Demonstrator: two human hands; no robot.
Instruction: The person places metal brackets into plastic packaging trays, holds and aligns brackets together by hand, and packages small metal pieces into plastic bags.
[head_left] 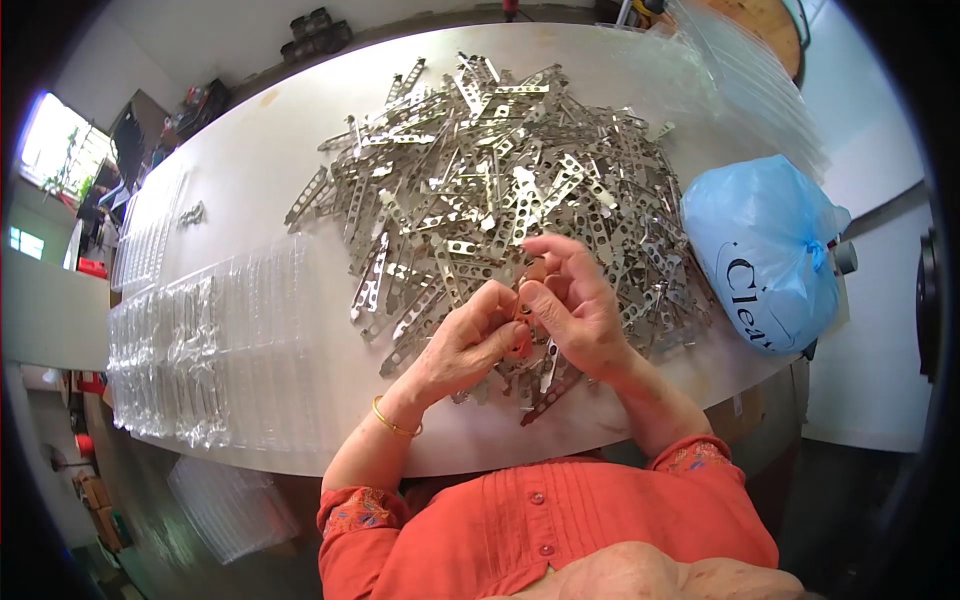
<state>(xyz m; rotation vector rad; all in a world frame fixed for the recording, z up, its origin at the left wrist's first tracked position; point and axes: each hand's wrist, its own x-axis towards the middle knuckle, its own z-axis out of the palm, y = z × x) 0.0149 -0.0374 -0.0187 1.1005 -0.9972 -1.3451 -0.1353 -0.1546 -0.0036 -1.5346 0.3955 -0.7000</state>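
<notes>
A large heap of shiny metal strips with round holes (520,200) covers the middle of the table. Over its near edge, my left hand (465,345) and my right hand (582,312) meet. Between them is a perforated metal strip (522,328) that catches a red reflection, mostly hidden by my fingers. My left thumb and fingers pinch its lower part. The right thumb presses near its upper part, with the index finger raised and bent.
At left lies a clear plastic tray (270,345), its left slots filled with metal strips. Behind it are another clear tray (150,225) and a few small metal pieces (192,214). A blue plastic bag (760,250) stands right; clear plastic sheets (740,90) lie at the back right.
</notes>
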